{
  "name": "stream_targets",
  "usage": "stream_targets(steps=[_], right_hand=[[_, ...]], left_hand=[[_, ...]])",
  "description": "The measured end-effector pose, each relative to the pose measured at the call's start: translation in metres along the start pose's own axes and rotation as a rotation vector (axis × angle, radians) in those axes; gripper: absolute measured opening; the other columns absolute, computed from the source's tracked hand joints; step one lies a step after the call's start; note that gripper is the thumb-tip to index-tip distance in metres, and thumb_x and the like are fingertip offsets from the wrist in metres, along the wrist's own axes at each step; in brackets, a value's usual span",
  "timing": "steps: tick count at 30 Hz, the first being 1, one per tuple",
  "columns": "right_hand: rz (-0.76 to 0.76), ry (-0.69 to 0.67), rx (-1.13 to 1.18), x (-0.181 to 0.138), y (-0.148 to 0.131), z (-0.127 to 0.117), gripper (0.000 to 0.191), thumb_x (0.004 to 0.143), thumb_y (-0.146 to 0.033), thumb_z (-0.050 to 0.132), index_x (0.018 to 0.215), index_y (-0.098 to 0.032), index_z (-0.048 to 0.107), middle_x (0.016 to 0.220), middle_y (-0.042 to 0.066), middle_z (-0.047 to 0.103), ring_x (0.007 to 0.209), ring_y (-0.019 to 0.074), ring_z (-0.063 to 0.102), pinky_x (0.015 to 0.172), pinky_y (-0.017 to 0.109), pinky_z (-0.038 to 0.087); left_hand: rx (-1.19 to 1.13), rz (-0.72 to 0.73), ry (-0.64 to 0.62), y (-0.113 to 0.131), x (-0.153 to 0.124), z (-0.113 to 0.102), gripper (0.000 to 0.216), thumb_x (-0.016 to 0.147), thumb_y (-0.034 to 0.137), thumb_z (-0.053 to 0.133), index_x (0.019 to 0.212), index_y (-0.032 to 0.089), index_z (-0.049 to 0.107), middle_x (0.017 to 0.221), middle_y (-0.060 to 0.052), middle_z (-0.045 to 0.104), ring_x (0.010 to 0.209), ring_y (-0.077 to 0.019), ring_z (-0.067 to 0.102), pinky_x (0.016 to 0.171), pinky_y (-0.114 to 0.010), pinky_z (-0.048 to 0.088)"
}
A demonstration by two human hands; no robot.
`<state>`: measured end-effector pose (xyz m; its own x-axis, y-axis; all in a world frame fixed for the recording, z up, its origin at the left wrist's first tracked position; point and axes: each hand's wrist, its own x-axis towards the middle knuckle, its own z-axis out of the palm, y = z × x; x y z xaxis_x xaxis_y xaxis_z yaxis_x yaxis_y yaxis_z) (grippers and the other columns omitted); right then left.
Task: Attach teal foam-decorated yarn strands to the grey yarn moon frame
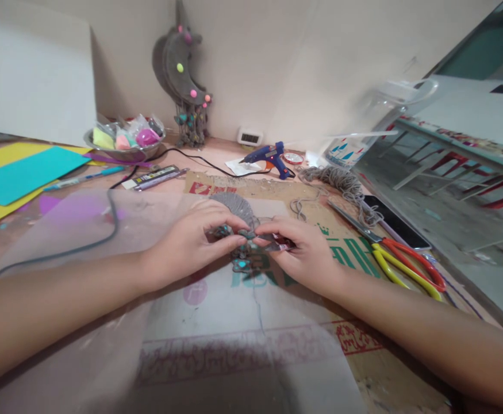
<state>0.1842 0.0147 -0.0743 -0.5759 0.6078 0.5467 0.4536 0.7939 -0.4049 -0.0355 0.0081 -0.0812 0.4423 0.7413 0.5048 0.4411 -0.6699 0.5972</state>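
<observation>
At the centre of the table, a grey yarn-wrapped piece point(234, 207) lies partly hidden behind my hands. From it hang grey strands with small teal pieces point(241, 264). My left hand point(206, 230) is closed, thumb and forefinger pinching a grey strand with teal bits on it. Close against it, my right hand point(300, 250) is closed too. Its fingertips meet the same strand, and a small dark, reddish object point(279, 242) shows inside the fingers, too blurred to name.
A blue glue gun point(266, 156), scissors point(400, 261), a phone point(398, 221) and grey yarn point(337, 183) lie behind and right. A bowl point(126, 149) of coloured clay packs, a clear jug point(363, 123) and a grey moon ornament point(177, 72) stand farther back. A cable point(112, 215) crosses the left.
</observation>
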Motion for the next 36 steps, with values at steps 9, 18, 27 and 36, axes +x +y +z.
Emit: stream_targets(steps=[9,18,27,36], right_hand=[[-0.081,-0.037,-0.043,-0.0014,0.0027,-0.0018,0.016,0.082,-0.01,0.056,0.093,-0.019,0.064,0.08,0.002,0.069,0.067,0.0114,0.059,0.059,0.023,0.043],[-0.05,-0.025,-0.011,-0.0028,0.0016,-0.0031,0.017,0.08,-0.011,0.056,0.093,-0.019,0.063,0.08,0.002,0.069,0.067,0.0117,0.06,0.061,0.023,0.044],[0.097,0.029,0.056,-0.0047,0.0033,-0.0004,0.016,0.079,-0.011,0.058,0.092,-0.019,0.064,0.079,0.0,0.068,0.054,0.0076,0.052,0.048,0.02,0.038],[0.192,0.074,0.066,-0.0008,0.0031,-0.0008,0.009,0.081,-0.018,0.059,0.087,-0.019,0.065,0.063,-0.003,0.061,0.052,0.0083,0.05,0.05,0.02,0.039]], left_hand=[[0.003,0.033,-0.017,-0.0008,0.001,-0.0001,0.013,0.087,0.031,0.063,0.093,0.021,0.067,0.092,-0.002,0.069,0.092,-0.0166,0.061,0.087,-0.033,0.046],[-0.243,-0.172,0.122,-0.0036,0.0001,-0.001,0.026,0.091,0.039,0.053,0.111,0.022,0.05,0.099,-0.004,0.061,0.094,-0.0181,0.058,0.083,-0.034,0.048],[-0.133,-0.295,0.175,-0.0013,0.0053,-0.006,0.031,0.097,0.04,0.04,0.074,0.021,0.047,0.07,0.0,0.05,0.068,-0.0144,0.05,0.064,-0.028,0.045],[-0.17,-0.207,0.136,-0.0038,0.0057,-0.0045,0.037,0.099,0.038,0.033,0.076,0.019,0.054,0.089,-0.004,0.063,0.089,-0.0163,0.059,0.084,-0.03,0.048]])
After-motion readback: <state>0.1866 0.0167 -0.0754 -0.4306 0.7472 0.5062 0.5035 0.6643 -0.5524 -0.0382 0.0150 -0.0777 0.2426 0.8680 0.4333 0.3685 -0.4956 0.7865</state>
